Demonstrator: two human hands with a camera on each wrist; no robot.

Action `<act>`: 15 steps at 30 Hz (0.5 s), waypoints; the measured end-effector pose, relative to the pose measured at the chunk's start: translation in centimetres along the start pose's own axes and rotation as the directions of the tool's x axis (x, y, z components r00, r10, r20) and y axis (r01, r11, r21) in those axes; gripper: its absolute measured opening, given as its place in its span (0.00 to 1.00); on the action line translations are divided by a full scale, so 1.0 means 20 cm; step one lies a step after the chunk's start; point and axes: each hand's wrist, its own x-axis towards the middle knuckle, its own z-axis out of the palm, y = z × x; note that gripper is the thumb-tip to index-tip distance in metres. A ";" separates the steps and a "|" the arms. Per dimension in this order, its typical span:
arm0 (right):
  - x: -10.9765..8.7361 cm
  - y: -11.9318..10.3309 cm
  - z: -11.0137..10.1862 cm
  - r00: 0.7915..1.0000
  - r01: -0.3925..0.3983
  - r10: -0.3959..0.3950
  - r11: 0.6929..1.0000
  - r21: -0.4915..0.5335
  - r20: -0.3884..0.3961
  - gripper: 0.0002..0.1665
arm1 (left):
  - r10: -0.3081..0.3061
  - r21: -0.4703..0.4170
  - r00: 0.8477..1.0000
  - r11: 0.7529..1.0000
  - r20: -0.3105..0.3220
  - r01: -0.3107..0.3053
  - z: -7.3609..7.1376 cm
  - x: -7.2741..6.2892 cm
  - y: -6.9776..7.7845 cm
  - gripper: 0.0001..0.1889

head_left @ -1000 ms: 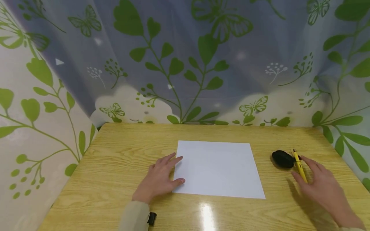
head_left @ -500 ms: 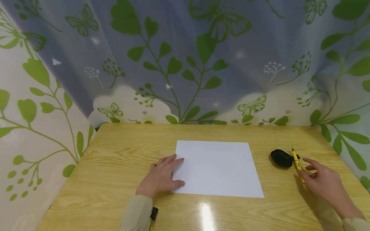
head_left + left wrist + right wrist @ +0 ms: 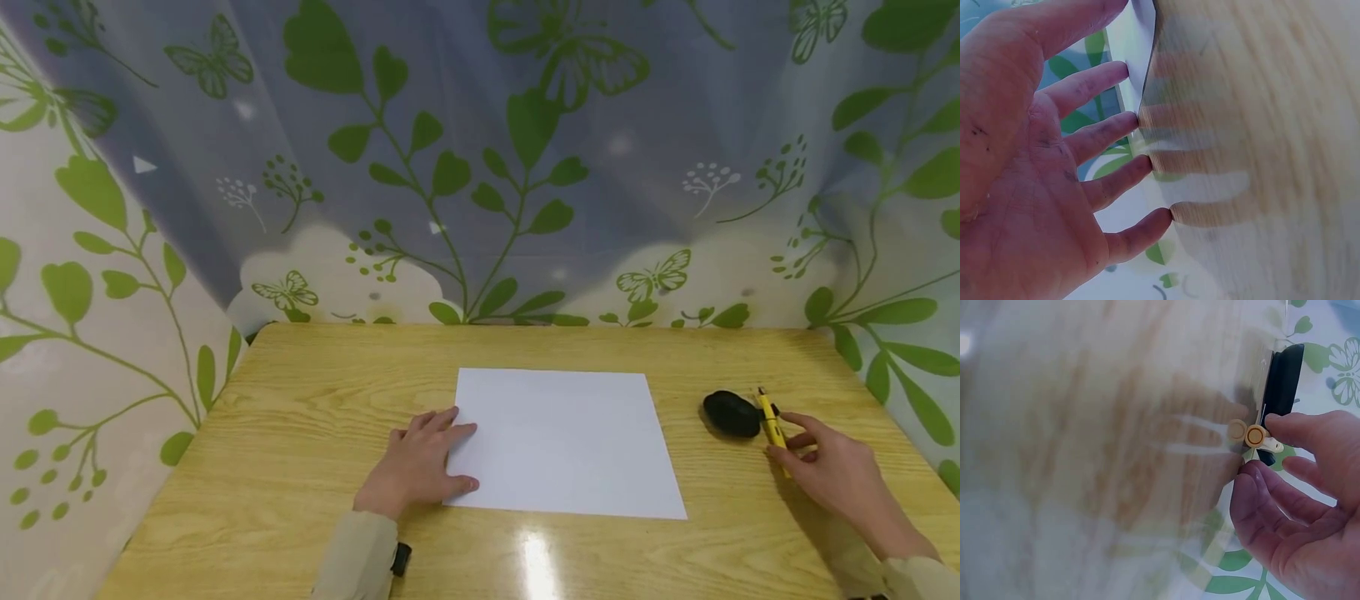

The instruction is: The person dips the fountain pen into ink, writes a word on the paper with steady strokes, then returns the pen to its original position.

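Observation:
A white sheet of paper [image 3: 562, 442] lies flat on the wooden table. My left hand [image 3: 420, 462] rests at its left edge with fingers spread, the thumb and index finger over the paper; in the left wrist view the fingertips of the left hand [image 3: 1079, 162] meet the tabletop and the paper's edge. On the right, my right hand [image 3: 836, 467] has its thumb and fingers curled around the lower part of a yellow pen [image 3: 769, 421] that lies on the table. The pen's round end [image 3: 1255, 435] shows between thumb and fingers in the right wrist view.
A black rounded object [image 3: 731, 414] sits just left of the pen, close against it. The wooden table [image 3: 315, 392] reaches back to a curtain [image 3: 465, 167] printed with leaves and butterflies. Glare shines near the front.
My right hand has drawn its thumb and fingers in around the yellow pen. The left hand stays at the paper's left edge, with only a slight shift.

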 end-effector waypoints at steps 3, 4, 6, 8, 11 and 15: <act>0.00 0.00 0.00 1.000 -0.002 0.002 1.000 -0.010 0.009 0.29 | -0.003 -0.003 1.000 1.000 0.010 0.003 0.00 0.00 0.00 0.37; 0.00 -0.01 0.00 1.000 -0.004 0.004 1.000 -0.009 0.013 0.29 | -0.004 -0.006 1.000 1.000 0.011 0.004 0.00 -0.01 0.00 0.37; 0.01 0.00 0.00 1.000 -0.003 0.003 1.000 -0.005 0.017 0.29 | -0.004 -0.013 1.000 1.000 0.012 0.005 0.00 -0.01 0.00 0.37; 0.01 -0.01 0.00 1.000 0.004 -0.004 1.000 -0.012 0.009 0.29 | -0.005 -0.018 1.000 1.000 0.010 0.005 0.00 -0.01 0.01 0.37; 0.02 -0.01 0.00 1.000 0.012 -0.012 1.000 -0.014 0.001 0.29 | -0.007 -0.020 1.000 1.000 0.007 0.007 0.00 -0.01 0.01 0.37; 0.03 -0.02 -0.01 1.000 0.010 -0.010 1.000 -0.015 0.004 0.29 | -0.010 -0.023 1.000 1.000 0.007 0.011 0.00 -0.01 0.00 0.37</act>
